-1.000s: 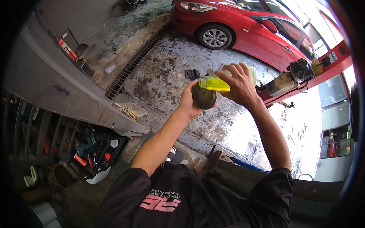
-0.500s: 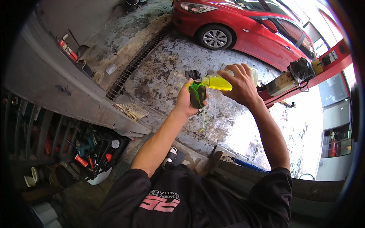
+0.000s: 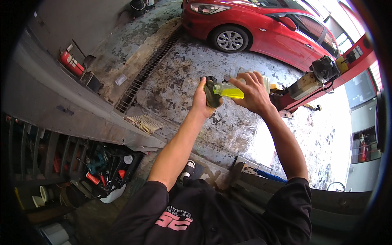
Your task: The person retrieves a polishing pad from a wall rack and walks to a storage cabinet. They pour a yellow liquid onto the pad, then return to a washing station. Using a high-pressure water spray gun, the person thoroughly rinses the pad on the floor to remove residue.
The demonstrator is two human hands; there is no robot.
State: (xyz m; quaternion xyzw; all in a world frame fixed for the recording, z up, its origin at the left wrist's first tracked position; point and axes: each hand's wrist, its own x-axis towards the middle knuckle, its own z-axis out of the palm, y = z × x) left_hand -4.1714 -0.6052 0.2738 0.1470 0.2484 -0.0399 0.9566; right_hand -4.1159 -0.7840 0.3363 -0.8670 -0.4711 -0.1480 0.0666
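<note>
The fingers of the right hand (image 3: 254, 94) are clamped from above around a clear bottle (image 3: 228, 90), which lies almost level with its mouth toward the left. Just beside that mouth, the fingers of the left hand (image 3: 199, 101) are wrapped around a dark rounded piece (image 3: 211, 96) (whether the two touch, I cannot tell). Yellow-green liquid (image 3: 234, 94) pools along the lower side of the bottle.

The step in hand looks like dosing the dark rounded piece from the bottle, though no stream shows clearly. As I judge it, the next move calls for a measured tilt of the right wrist, with the dark rounded piece cupped close under the mouth to catch drips.

Farther out, patchy floor (image 3: 234, 132) spreads below the bottle, a red car (image 3: 265, 34) stands well beyond it, a red post (image 3: 304, 101) rises to its right, and a slotted drain (image 3: 148, 70) runs to its left
</note>
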